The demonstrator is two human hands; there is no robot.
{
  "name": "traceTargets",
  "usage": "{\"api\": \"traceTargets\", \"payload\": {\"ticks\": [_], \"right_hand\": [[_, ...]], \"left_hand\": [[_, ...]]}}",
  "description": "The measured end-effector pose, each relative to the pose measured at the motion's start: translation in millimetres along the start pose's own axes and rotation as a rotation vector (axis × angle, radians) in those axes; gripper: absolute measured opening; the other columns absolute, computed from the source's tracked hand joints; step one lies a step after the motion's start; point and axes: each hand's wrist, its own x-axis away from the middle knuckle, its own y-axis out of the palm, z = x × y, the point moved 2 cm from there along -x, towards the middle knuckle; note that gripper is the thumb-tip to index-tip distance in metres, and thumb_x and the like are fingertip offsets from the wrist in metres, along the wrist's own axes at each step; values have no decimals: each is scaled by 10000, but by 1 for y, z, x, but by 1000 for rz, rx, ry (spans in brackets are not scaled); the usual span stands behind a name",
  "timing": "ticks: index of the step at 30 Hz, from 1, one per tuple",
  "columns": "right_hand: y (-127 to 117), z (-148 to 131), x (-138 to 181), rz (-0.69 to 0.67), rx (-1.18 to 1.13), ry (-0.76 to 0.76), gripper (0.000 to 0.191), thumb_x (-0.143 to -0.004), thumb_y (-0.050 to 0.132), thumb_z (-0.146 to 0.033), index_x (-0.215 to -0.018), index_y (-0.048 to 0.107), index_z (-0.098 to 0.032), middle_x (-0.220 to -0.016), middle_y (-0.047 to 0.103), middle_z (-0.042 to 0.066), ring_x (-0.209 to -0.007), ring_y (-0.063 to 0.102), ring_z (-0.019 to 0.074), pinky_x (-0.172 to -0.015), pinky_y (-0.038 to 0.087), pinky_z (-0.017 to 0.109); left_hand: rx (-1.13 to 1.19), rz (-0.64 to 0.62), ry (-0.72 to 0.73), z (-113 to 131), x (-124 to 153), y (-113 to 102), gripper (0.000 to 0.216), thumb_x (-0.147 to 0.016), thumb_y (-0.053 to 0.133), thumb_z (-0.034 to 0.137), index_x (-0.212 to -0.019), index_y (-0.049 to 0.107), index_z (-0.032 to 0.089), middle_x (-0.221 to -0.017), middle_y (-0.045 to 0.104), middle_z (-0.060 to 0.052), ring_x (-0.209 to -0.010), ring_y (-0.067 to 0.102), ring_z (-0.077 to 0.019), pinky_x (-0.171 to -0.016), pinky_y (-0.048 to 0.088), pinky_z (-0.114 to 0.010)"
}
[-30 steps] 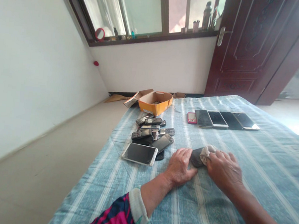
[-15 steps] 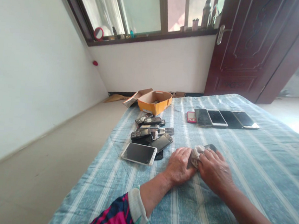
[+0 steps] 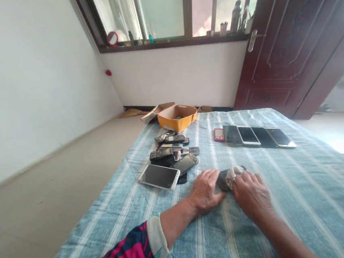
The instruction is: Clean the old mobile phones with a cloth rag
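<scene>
A dark mobile phone (image 3: 223, 180) lies flat on the striped blue cloth (image 3: 198, 237) in front of me. My left hand (image 3: 205, 191) grips its left end between thumb and fingers. Bunched in my right hand (image 3: 252, 195) is a pale rag (image 3: 233, 177), pressed onto the phone's upper face. The rag and my right fingers hide much of the phone's right part. Left of my hands, a white-framed smartphone (image 3: 159, 177) rests at the front of a heap of old phones (image 3: 162, 154).
An open orange cardboard box (image 3: 177, 123) stands behind the heap. Farther right, a small pink phone (image 3: 219, 134) and several smartphones (image 3: 249, 135) lie in a row. The cloth's left edge drops toward the floor (image 3: 64, 175). A dark red door (image 3: 273, 53) is at the back.
My right hand has slid the rag a little to the right along the phone, uncovering more of its left part. My left hand stays at the same end.
</scene>
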Motion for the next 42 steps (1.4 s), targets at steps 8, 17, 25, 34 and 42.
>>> {"api": "traceTargets", "payload": {"ticks": [8, 17, 25, 34, 42], "right_hand": [[-1, -11, 1, 44, -104, -78, 146, -869, 538, -188, -865, 683, -171, -979, 678, 106, -1000, 559, 249, -929, 303, 356], [-3, 12, -1, 5, 36, 62, 188, -864, 530, -192, -715, 644, -183, -766, 661, 86, -772, 572, 247, -778, 311, 366], [-1, -15, 3, 42, -78, -97, 160, -880, 534, -187, -829, 683, -155, -935, 669, 123, -980, 558, 259, -912, 318, 358], [-3, -5, 1, 35, -94, -40, 153, -870, 533, -185, -788, 662, -181, -884, 671, 91, -928, 562, 242, -853, 306, 355], [-4, 7, 0, 37, 22, 36, 199, -872, 526, -210, -705, 631, -188, -765, 645, 83, -763, 539, 232, -763, 289, 350]], "left_hand": [[10, 14, 6, -1, -1, 1, 503, -722, 702, 273, -1180, 526, 161, -1202, 618, -131, -1159, 549, -314, -1019, 442, -473], [1, -1, 13, -1, 1, 0, 589, -723, 721, 288, -1248, 485, 163, -1251, 594, -133, -1198, 525, -315, -1045, 418, -489], [11, 1, 14, -1, -1, 0, 483, -751, 683, 290, -1186, 515, 170, -1219, 608, -129, -1171, 538, -309, -1026, 427, -469], [-3, 14, 12, 0, -1, 0, 532, -733, 694, 270, -1215, 507, 144, -1222, 606, -137, -1171, 539, -303, -1030, 431, -466], [-4, -1, 13, -1, 0, 0, 597, -726, 705, 275, -1265, 481, 150, -1273, 588, -146, -1213, 518, -323, -1040, 422, -506]]}}
